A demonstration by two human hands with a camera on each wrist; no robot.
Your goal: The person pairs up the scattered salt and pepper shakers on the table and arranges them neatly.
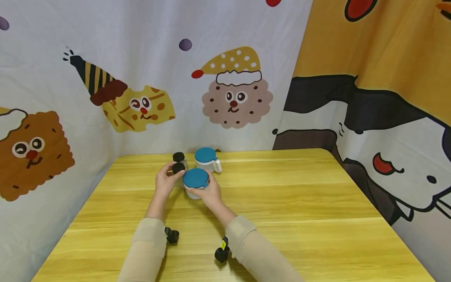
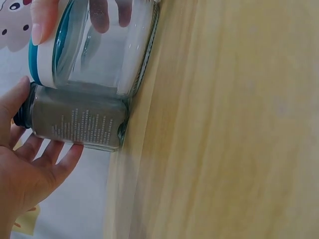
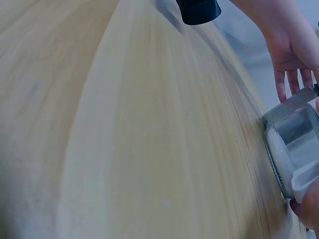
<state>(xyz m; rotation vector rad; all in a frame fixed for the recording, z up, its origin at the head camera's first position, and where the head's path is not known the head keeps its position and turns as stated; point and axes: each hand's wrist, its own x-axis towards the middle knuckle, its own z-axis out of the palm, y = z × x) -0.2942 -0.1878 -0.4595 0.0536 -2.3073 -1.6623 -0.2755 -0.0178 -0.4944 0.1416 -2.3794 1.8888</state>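
My left hand holds a small glass spice jar with a black cap and small white print, its contents grey-brown. In the left wrist view, the thumb is at the cap and the other fingers lie along the jar's side. Right beside it is a wide clear glass canister with a blue lid and a white handle. My right hand grips this canister around its handle side, with fingers at the lid's edge. A little white material shows at the canister's bottom.
Behind the hands stand a second black-capped jar and a second blue-lidded canister with its white handle to the right. The wooden table ends at a printed curtain behind. Black wrist cameras hang below the sleeves.
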